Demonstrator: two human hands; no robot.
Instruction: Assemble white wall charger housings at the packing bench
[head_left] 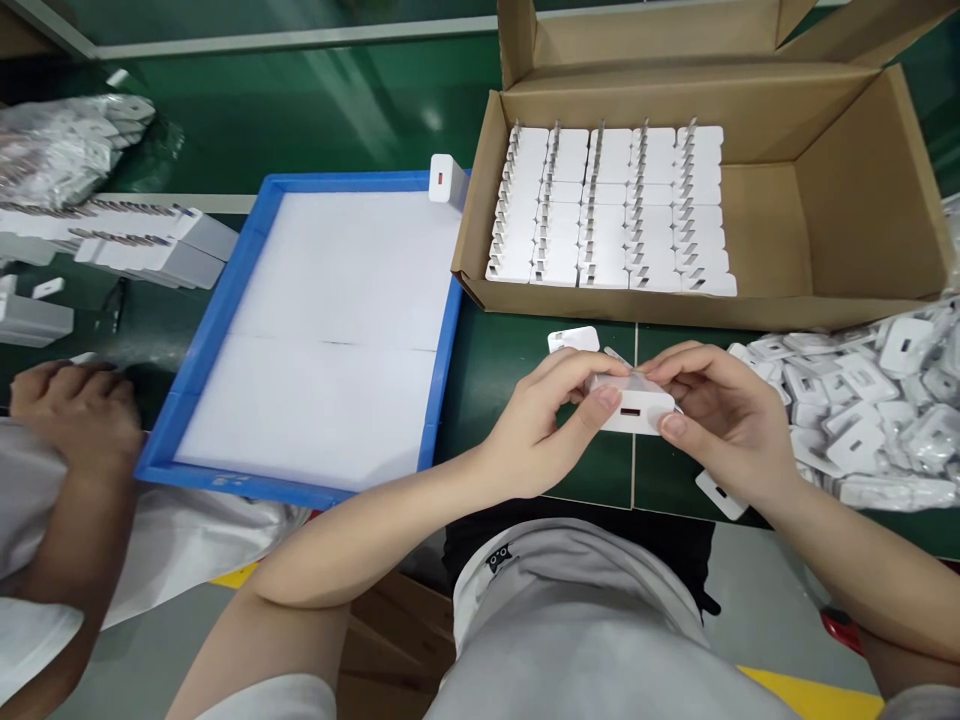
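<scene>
Both my hands hold one white USB charger [636,412] above the green bench, its dark USB slot facing me. My left hand [551,415] pinches its left end between thumb and fingers. Around its right end, my right hand [724,415] has thumb and fingertips closed. A loose white cover plate [574,340] lies just beyond my left fingers. Another white plate with a slot [721,495] rests under my right wrist. Past my hands, rows of white chargers [607,205] stand in an open cardboard box [765,240], their metal prongs pointing up.
A blue-rimmed tray [446,375] lies to the left, with a single charger [448,180] at its far right corner. White plates [862,400] are heaped at the right. At far left are stacked chargers [172,245], a plastic bag of parts [71,150] and a co-worker's hand [79,410].
</scene>
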